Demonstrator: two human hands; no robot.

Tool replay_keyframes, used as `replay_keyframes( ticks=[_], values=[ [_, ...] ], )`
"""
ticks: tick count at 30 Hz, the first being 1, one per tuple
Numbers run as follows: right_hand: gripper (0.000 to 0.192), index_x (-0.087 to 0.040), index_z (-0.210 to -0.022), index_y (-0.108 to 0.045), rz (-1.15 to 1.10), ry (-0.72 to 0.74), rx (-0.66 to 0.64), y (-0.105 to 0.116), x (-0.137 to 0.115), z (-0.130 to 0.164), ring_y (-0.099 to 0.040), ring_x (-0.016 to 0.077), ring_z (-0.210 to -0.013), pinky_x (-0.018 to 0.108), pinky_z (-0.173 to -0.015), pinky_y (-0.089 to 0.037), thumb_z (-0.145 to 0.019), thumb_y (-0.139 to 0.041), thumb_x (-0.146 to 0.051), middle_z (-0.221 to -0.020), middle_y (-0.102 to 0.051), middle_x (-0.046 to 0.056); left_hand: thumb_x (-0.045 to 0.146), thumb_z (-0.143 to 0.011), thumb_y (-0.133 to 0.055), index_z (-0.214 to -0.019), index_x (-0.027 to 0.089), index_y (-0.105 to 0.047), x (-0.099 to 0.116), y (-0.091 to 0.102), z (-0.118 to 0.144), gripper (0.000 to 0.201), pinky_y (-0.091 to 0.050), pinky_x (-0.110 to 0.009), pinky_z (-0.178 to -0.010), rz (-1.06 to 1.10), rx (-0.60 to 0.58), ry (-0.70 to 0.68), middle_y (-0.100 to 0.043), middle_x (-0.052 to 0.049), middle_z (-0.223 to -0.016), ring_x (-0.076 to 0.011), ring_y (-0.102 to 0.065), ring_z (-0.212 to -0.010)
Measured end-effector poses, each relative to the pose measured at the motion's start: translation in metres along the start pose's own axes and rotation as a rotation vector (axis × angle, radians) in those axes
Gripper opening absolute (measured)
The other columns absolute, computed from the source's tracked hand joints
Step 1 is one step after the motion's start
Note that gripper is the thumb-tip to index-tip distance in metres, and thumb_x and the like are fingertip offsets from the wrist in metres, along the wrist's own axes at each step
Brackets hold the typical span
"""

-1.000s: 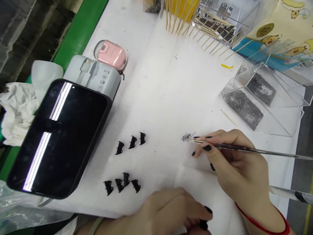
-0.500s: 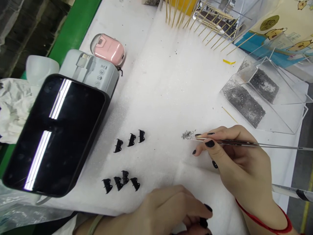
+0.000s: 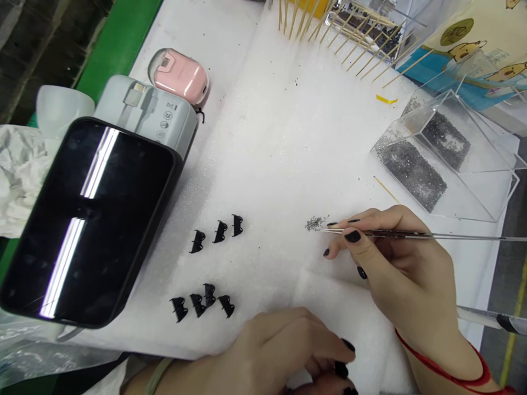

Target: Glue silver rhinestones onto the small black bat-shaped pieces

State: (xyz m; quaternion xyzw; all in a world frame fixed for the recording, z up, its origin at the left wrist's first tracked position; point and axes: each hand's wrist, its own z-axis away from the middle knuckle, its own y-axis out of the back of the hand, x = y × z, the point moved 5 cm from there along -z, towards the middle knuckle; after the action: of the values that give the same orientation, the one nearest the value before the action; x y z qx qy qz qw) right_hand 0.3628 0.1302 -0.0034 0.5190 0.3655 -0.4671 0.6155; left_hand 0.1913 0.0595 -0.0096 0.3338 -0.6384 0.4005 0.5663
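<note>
My right hand (image 3: 401, 258) is closed around a pair of tweezers (image 3: 395, 235). Their tips touch or hover just over the edge of a small heap of tiny dark grains (image 3: 315, 223); whether a grain is between them is too small to tell. Low in the view, my left hand (image 3: 294, 345) rests with its fingers curled together. Dark nails and the angle hide what those fingers hold, if anything. Left of the hands, small black clip-like pieces with toothed edges lie in two groups, three in the upper group (image 3: 219, 231) and several in the lower group (image 3: 197, 305).
A dark-screened phone (image 3: 94, 219) leans over a grey power bank (image 3: 173, 123) at left, beside a pink case (image 3: 181, 77). Clear trays (image 3: 465, 192) with dark grains stand at right. Thin wooden sticks (image 3: 354, 41) jut out at the back. A yellow strip (image 3: 386, 99) lies nearby.
The whole view has shifted slightly, with things a little higher in the frame. The tweezers' far end has tilted up slightly. Both hands keep almost the same pose.
</note>
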Motion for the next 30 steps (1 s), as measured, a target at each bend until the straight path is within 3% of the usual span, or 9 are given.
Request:
replay_keyframes(
  ticks=[6, 10, 19, 24, 30],
  values=[
    [0.011, -0.026, -0.092, -0.073, -0.010, 0.000, -0.012, 0.000, 0.001, -0.001, -0.074, 0.0121, -0.063, 0.019, -0.049, -0.051, -0.099, -0.076, -0.018, -0.087, -0.077, -0.001, 0.009, -0.093, -0.078, -0.113, 0.021, -0.065, 0.001, 0.002, 0.004, 0.026, -0.061, -0.014, -0.063, 0.017, 0.056, 0.067, -0.075, -0.001, -0.079, -0.0127, -0.075, -0.063],
    [0.011, -0.027, -0.091, -0.071, -0.038, -0.014, -0.014, -0.001, 0.001, -0.003, -0.073, 0.0133, -0.061, 0.021, -0.047, -0.049, -0.099, -0.076, -0.021, -0.085, -0.078, -0.001, 0.004, -0.093, -0.075, -0.111, 0.023, -0.064, -0.004, -0.003, 0.007, 0.028, -0.055, -0.008, -0.051, 0.181, 0.074, 0.188, -0.071, 0.003, -0.077, -0.0116, -0.077, -0.053],
    [0.013, -0.027, -0.089, -0.069, -0.101, -0.011, -0.013, -0.004, 0.002, -0.008, -0.076, 0.0161, -0.064, 0.023, -0.043, -0.044, -0.098, -0.078, -0.022, -0.079, -0.079, 0.000, 0.015, -0.099, -0.073, -0.108, 0.026, -0.063, -0.013, -0.005, 0.013, 0.017, -0.066, -0.015, -0.062, 0.319, 0.044, 0.383, -0.073, 0.004, -0.077, -0.0163, -0.083, -0.066],
    [0.012, -0.026, -0.089, -0.072, -0.145, -0.016, 0.002, 0.001, 0.001, -0.008, -0.077, 0.0171, -0.063, 0.023, -0.042, -0.045, -0.094, -0.082, -0.022, -0.080, -0.078, 0.000, 0.017, -0.097, -0.078, -0.101, 0.024, -0.064, -0.019, -0.005, 0.014, 0.016, -0.067, -0.016, -0.061, 0.436, 0.143, 0.456, -0.075, 0.005, -0.078, -0.0154, -0.083, -0.066],
    [0.011, -0.029, -0.095, -0.074, -0.278, -0.049, -0.251, 0.007, -0.012, 0.021, -0.077, 0.0126, -0.067, 0.019, -0.055, -0.060, -0.101, -0.077, -0.020, -0.087, -0.076, -0.003, 0.007, -0.091, -0.079, -0.094, 0.022, -0.068, -0.018, -0.004, 0.006, 0.019, -0.066, -0.013, -0.058, 0.477, 0.298, 0.438, -0.077, 0.007, -0.071, -0.0138, -0.081, -0.059]
  ],
)
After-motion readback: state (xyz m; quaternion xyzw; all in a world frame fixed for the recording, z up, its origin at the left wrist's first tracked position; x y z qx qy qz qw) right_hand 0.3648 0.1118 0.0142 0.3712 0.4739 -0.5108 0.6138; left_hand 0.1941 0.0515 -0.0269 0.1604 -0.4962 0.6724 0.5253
